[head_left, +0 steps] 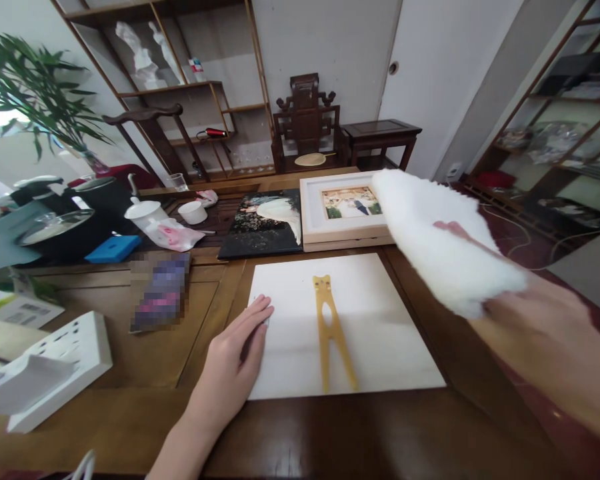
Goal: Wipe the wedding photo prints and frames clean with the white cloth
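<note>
My left hand [237, 350] lies on the left edge of a white board [285, 353], its fingers stretched out together. A yellow flat figure [329, 327] with a cat-like head and two long legs shows on the middle of the board; I cannot tell whether it is loose or fixed. My right hand [535, 320], raised to the right of the board, grips a fluffy white towel [430, 233]. The towel hangs in the air near a framed photo [350, 207], covering its right side. Part of my right hand is blurred and behind the towel.
A dark picture panel [265, 227] lies left of the framed photo. On the left are a white power strip [75, 360], a blue block [113, 248], a white teapot [145, 212], a cup [193, 213] and a leafy plant [35, 93]. A wooden chair [305, 127] stands behind.
</note>
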The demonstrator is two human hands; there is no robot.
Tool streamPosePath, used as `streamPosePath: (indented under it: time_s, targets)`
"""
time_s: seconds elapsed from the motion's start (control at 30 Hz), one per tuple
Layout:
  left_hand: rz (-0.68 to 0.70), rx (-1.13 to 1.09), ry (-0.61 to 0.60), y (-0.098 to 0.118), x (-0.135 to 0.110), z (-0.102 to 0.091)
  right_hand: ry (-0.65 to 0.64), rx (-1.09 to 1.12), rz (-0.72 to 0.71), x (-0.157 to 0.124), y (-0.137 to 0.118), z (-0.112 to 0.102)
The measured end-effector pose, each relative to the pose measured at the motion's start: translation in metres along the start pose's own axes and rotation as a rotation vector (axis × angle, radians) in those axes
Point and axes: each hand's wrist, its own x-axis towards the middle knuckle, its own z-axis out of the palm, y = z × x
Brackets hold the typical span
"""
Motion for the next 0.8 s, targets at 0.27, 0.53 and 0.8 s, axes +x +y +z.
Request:
streamPosePath:
  time_s: [0.27, 0.53, 0.8]
  targets:
    - [0.009, 0.009, 0.007, -0.002, -0.001, 0.001, -0.168, 0.126, -0.457, 0.016, -0.025, 0.053]
    - [0.008, 0.008, 0.007, -0.002, -0.001, 0.001, -0.343, 0.102, -0.454, 0.019, -0.042, 0.049]
    - [0.003, 0.035, -0.005, -0.001, -0.001, 0.000, -0.479, 0.267, -0.608, -0.041, -0.054, 0.012]
